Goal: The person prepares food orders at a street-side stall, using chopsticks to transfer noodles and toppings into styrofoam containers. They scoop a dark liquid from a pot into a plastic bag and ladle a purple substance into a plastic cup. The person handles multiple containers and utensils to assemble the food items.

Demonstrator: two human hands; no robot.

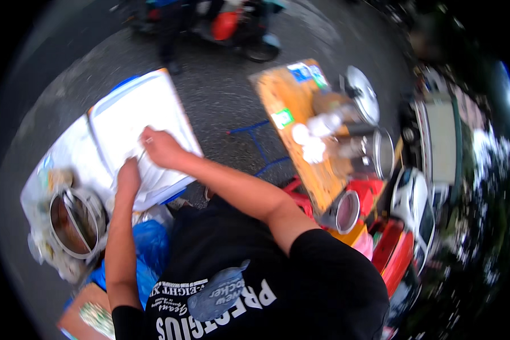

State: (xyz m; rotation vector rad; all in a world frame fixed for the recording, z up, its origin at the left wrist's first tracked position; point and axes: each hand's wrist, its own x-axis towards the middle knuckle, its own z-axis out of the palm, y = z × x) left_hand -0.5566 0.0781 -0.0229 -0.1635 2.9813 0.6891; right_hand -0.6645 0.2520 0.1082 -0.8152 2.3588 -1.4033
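Note:
White sheeting (123, 110), paper or thin cloth, covers a shallow tray or container with a blue rim at the left of the view. My right hand (159, 146) is closed over a bunched, pulled-up part of this sheeting, a ring on one finger. Just left of it and nearer to my body, my left hand (128, 176) also pinches the gathered sheeting, its fingertips partly hidden. Creases run between and below both hands. The picture is blurred, so the fine grip is hard to see.
A divided metal pot (75, 223) stands left of my left forearm, above blue plastic bags (151, 244). At the right, a wooden table (280, 106) holds a metal pot lid (362, 95) and white items. A motor scooter (255, 42) and a person's legs are beyond.

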